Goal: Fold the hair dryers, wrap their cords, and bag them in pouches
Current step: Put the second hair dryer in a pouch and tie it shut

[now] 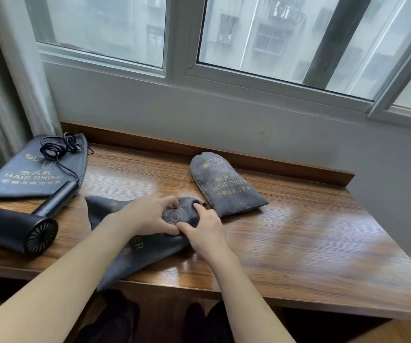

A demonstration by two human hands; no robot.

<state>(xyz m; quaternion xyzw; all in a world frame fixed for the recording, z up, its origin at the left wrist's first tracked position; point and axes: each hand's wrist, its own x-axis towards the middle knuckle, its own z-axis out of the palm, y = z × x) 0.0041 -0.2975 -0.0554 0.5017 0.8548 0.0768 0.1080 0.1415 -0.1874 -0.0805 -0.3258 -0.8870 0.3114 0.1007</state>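
Observation:
A grey pouch (135, 258) lies across the middle of the wooden table (298, 238), bulging at its far end. My left hand (147, 214) and my right hand (204, 231) both grip that bulging end with curled fingers. A filled grey pouch (226, 186) marked HAIR DRIER lies just beyond my right hand. On the left an unfolded black hair dryer (16, 229) rests with its handle pointing away. Its black cord (58, 149) is loosely coiled on an empty flat pouch (19, 179) at the back left.
The table stands against a white wall under a window (249, 33), with a raised wooden lip (224, 149) along its back edge. A curtain (9, 70) hangs at the left. My legs show below the front edge.

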